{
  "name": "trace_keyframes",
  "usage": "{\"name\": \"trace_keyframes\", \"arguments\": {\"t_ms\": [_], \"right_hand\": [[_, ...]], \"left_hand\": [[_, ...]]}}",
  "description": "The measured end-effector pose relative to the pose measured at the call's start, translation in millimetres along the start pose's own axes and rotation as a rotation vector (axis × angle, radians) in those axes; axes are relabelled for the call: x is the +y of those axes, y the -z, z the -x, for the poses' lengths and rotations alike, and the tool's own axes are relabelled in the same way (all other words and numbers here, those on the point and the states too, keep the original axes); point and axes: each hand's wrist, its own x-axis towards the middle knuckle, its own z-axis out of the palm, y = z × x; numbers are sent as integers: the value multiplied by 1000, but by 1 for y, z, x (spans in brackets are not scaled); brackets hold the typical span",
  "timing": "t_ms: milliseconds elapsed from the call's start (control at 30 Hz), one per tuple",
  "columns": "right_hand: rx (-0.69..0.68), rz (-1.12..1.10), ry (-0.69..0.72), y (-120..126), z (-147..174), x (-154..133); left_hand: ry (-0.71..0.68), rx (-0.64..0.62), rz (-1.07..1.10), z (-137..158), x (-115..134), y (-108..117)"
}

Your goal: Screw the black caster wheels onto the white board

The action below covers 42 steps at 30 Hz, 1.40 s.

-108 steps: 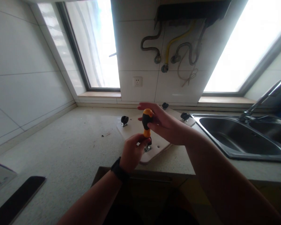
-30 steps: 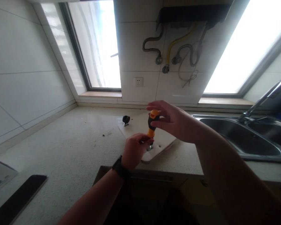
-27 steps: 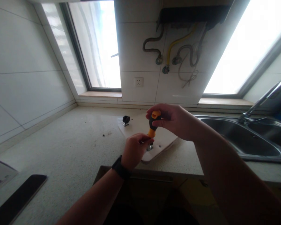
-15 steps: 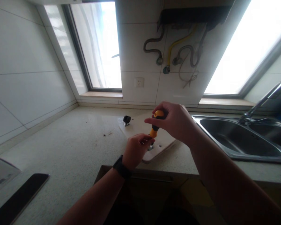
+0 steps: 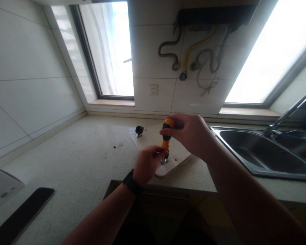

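Observation:
A yellow-and-black screwdriver (image 5: 166, 134) stands nearly upright over a pale board (image 5: 177, 162) that lies on the counter. My right hand (image 5: 190, 131) is closed around the upper handle. Lower down, my left hand (image 5: 149, 163), with a dark band on its wrist, pinches the bottom end of the screwdriver. Under those fingertips sits a metal mounting plate (image 5: 164, 161) at the board's near end; a dark part beside it is mostly covered by the fingers, as is the screwdriver's tip. A black caster (image 5: 139, 131) on a metal plate is on the board's far left corner.
Right of the board is a steel double sink (image 5: 260, 149) with a tap (image 5: 272, 129). A dark flat phone-like slab (image 5: 22, 217) and a light grey box-like object (image 5: 3, 187) lie at the left. The counter's front edge (image 5: 199, 190) runs close below the board.
The screwdriver has gone from leaning right to nearly upright. My right hand's fingers have shifted around its handle, while my left hand keeps its place. The view has moved slightly.

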Motion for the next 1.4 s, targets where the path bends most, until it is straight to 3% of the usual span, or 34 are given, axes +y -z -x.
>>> {"name": "trace_keyframes", "arguments": {"t_ms": [133, 233, 400, 467, 567, 833, 967, 1133, 1300, 1400], "right_hand": [[118, 123, 13, -8, 2, -3], [120, 108, 27, -7, 3, -1], [-211, -245, 99, 0, 0, 10], [-258, -361, 84, 0, -2, 14], [-223, -429, 35, -3, -2, 15], [-19, -272, -2, -14, 2, 12], [-26, -313, 9, -13, 2, 15], [-69, -396, 58, -5, 6, 14], [80, -468, 97, 12, 16, 8], [229, -519, 70, 23, 24, 15]], "left_hand": [[-17, 20, -4, 1, -4, -1], [-29, 19, -12, 1, -5, 0], [-35, -24, -21, 0, -2, 4], [-27, -35, -21, -1, -1, 5], [-19, -32, -27, -1, -1, 6], [-23, -5, -5, -2, -8, 4], [-45, -8, -3, -1, -5, 5], [-167, 8, -42, -3, -7, 13], [-229, 145, -249, -13, -34, 25], [-135, 230, -347, -21, -61, 33]]}}
